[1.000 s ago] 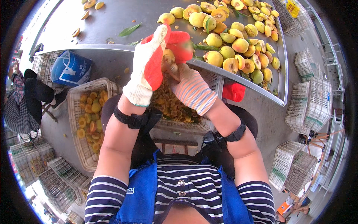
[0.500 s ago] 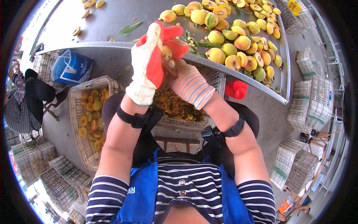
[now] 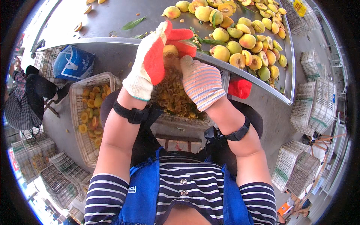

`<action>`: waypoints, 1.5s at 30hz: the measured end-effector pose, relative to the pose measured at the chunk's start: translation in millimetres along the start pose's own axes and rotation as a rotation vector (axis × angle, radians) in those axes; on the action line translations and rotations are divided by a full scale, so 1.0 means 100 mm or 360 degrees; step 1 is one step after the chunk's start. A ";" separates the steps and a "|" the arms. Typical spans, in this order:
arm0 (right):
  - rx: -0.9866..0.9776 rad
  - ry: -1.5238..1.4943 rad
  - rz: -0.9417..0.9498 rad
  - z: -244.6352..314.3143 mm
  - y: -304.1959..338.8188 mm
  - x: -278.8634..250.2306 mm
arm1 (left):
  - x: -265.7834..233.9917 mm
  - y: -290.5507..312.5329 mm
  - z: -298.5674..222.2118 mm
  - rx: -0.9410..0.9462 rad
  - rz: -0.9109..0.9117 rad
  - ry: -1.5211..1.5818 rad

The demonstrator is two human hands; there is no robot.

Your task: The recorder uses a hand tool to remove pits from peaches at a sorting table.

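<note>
My left hand, in a white glove with a red palm, is closed on a peach half above the crate in front of me. Close against the fruit is my right hand, in a striped knit glove. Its fingers are curled, and what they grip is blurred and mostly hidden. Below both hands, a crate holds a heap of brownish peach scraps. Whole and halved peaches lie piled on the metal table ahead, with a few leaves and loose pits.
A crate of peach halves stands at my left, with a blue bucket beyond it. A red container sits under the table edge. Stacked white crates line the right side. Another person sits at far left.
Both hands have shifted slightly right, and the right hand has turned and come lower, a little away from the left. The peach half stays in the left hand.
</note>
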State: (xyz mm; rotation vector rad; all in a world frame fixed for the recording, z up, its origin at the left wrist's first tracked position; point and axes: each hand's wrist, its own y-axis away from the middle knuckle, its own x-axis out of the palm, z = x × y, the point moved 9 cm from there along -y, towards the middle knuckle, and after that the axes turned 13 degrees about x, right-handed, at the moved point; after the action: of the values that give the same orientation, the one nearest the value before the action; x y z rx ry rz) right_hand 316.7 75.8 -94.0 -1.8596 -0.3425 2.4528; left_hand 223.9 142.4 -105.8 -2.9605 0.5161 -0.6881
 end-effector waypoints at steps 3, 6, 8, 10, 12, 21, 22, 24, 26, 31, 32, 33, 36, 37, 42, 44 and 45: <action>0.0020 0.0028 0.0056 -0.01 0.00 0.03 | -0.03 0.02 0.02 -0.0060 -0.0028 -0.0012; -0.0018 0.0101 0.0022 0.01 0.02 -0.02 | -0.03 0.04 0.02 -0.0084 0.0000 -0.0090; -0.0046 0.0109 0.0054 0.03 0.03 -0.01 | -0.03 0.06 0.03 -0.0115 -0.0004 -0.0118; -0.0038 0.0113 0.0080 0.05 0.04 0.02 | -0.05 0.09 0.05 -0.0162 -0.0032 -0.0147; -0.0011 0.0089 0.0077 0.05 0.05 0.07 | -0.06 0.10 0.06 -0.0186 -0.0035 -0.0170; 0.0052 0.0071 0.0210 0.01 0.11 0.30 | -0.13 0.13 0.24 -0.0337 -0.0006 -0.0472; 0.0027 0.0119 0.0237 0.03 0.13 0.32 | -0.14 0.14 0.25 -0.0376 0.0002 -0.0473; -0.0017 0.0202 0.0292 0.03 0.13 0.33 | -0.10 0.14 0.21 -0.0392 0.0100 -0.0496; 0.0069 0.0129 0.0344 -0.05 0.09 0.32 | -0.05 0.14 0.16 -0.0428 0.0171 -0.0405; 0.0240 -0.0260 0.0271 -0.24 -0.07 0.19 | 0.21 0.01 -0.17 0.0198 0.0158 -0.0133; 0.0193 -0.0351 0.0176 -0.21 -0.08 0.12 | 0.25 0.00 -0.18 0.0291 0.0132 -0.0118; 0.0228 -0.0437 0.0179 -0.23 -0.10 0.12 | 0.27 0.00 -0.20 0.0392 0.0118 -0.0094; 0.0304 -0.0400 0.0351 -0.18 -0.05 0.21 | 0.16 -0.03 -0.12 0.0347 -0.0012 -0.0160; 0.0362 -0.0432 0.0422 -0.18 -0.03 0.25 | 0.08 -0.04 -0.06 0.0241 -0.0061 -0.0084; 0.0185 -0.0123 0.0167 -0.12 -0.02 0.03 | -0.03 -0.09 0.02 0.0086 0.0058 -0.0059; 0.0086 -0.0010 0.0050 -0.09 -0.01 -0.06 | -0.06 -0.06 0.04 0.0040 -0.0015 0.0013; 0.0062 0.0042 -0.0039 -0.10 -0.01 -0.11 | -0.05 -0.04 0.05 -0.0021 0.0009 -0.0025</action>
State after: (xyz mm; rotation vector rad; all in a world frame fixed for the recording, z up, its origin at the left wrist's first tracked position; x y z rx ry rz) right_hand 329.1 76.7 -85.8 -1.8594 -0.3126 2.3990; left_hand 223.3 147.9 -112.2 -2.9727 0.5299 -0.6633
